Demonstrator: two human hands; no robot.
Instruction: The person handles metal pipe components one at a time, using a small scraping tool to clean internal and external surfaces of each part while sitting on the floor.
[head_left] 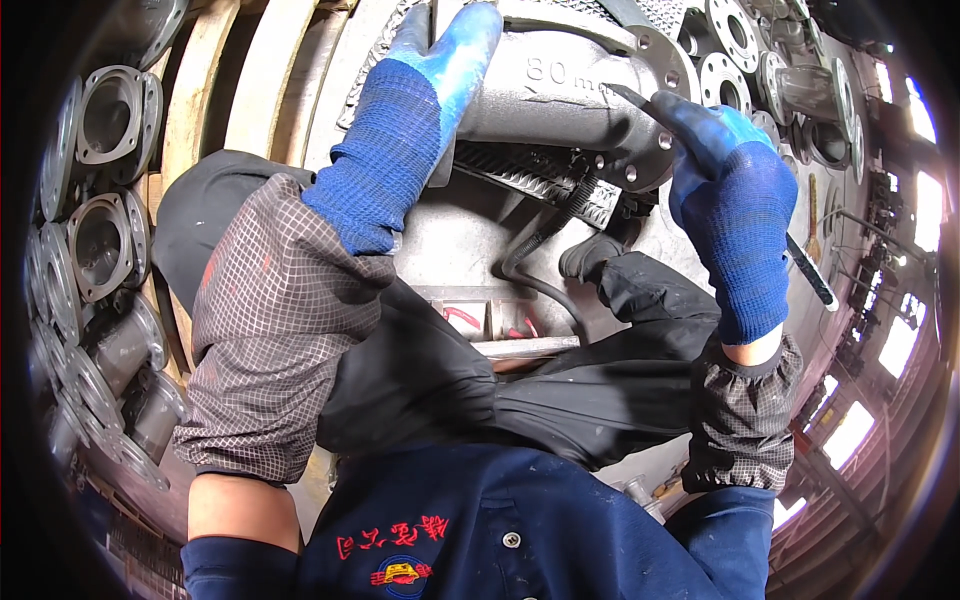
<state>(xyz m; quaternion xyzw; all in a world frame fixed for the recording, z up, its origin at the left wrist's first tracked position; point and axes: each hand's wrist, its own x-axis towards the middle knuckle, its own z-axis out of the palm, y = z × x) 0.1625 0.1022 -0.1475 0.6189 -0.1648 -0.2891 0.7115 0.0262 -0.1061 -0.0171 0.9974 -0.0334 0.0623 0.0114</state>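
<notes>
A grey cast-metal flanged pipe (550,95) with raised markings lies across in front of me at the top of the head view. My left hand (445,65), in a blue coated glove, grips its left flange, with thumb and fingers on either side of the rim. Gloved the same way, my right hand (728,150) is closed around a long thin tool (810,272). The tool's dark pointed tip reaches the pipe body near the right flange (650,125), which has bolt holes. The tool's pale far end sticks out below my hand.
A textured metal support (520,178) sits under the pipe, with a dark hose (545,285) curving below it. Flanged castings (105,245) are stacked at left beside wooden slats (265,90). Further castings (800,90) stand at upper right. My legs are spread around the work.
</notes>
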